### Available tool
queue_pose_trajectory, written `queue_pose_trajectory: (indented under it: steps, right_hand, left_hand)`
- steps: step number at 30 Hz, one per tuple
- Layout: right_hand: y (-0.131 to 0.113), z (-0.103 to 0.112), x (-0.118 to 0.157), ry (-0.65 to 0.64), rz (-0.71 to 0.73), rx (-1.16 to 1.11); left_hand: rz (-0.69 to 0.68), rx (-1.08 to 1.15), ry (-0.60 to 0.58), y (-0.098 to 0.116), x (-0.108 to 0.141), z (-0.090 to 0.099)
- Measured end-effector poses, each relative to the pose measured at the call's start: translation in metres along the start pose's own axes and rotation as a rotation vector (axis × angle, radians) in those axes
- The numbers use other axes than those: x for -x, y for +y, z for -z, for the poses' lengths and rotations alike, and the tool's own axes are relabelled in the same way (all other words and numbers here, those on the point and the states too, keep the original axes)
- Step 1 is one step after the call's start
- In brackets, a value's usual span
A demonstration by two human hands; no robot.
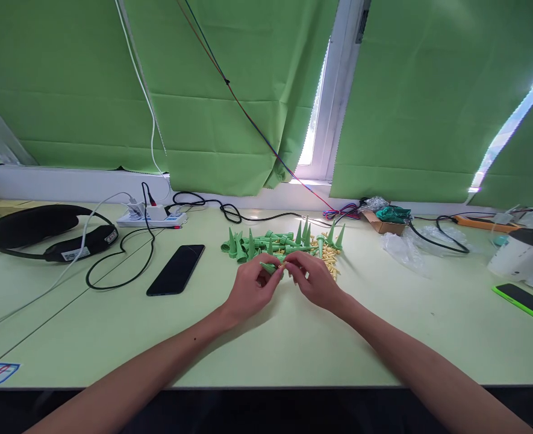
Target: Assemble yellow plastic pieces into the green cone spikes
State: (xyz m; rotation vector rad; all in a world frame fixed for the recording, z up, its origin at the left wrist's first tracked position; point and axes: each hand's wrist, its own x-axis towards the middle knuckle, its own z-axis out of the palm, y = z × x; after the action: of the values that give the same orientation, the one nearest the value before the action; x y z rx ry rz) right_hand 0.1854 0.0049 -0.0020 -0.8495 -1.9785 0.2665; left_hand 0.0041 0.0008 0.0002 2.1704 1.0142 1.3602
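Note:
My left hand is closed around a green plastic cone, partly hidden by the fingers. Against the cone's end, the fingertips of my right hand pinch a small yellowish peg; the fingers cover most of it. The two hands meet just in front of a heap of green cones, some lying and several standing upright. Beside and partly behind my right hand spreads a pile of small yellowish pegs.
To the left lie a black phone, a black band-shaped device and a white power strip with cables. A cardboard box, clear plastic bags, a white cylinder and a green-edged phone are on the right.

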Motion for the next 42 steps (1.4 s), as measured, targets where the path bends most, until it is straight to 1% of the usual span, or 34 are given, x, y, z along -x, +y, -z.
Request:
queue_pose_trajectory:
  steps: [7,17,22,34,42]
  right_hand:
    - [-0.0005,-0.0007,0.0000,-0.002,-0.008,0.023]
    - [-0.0002,-0.0002,0.0019,-0.008,0.004,-0.028]
    - [-0.0004,0.0000,0.0009,-0.016,-0.013,-0.026]
    - [0.0017,0.0001,0.0003,-0.048,-0.021,0.026]
    - [0.0024,0.0005,-0.0007,-0.055,-0.052,0.030]
  left_hand:
    - [-0.011,-0.008,-0.002,-0.0022,0.0005,-0.0005]
    - [-0.017,-0.002,0.043,0.0002,-0.0009,0.0006]
    - [-0.002,-0.012,0.028,0.0002,-0.0009,0.0002]
    - [-0.017,-0.017,-0.011,-0.0001,0.0002,0.0007]
    - [-0.034,-0.015,-0.004,-0.0031,-0.0001,-0.0008]
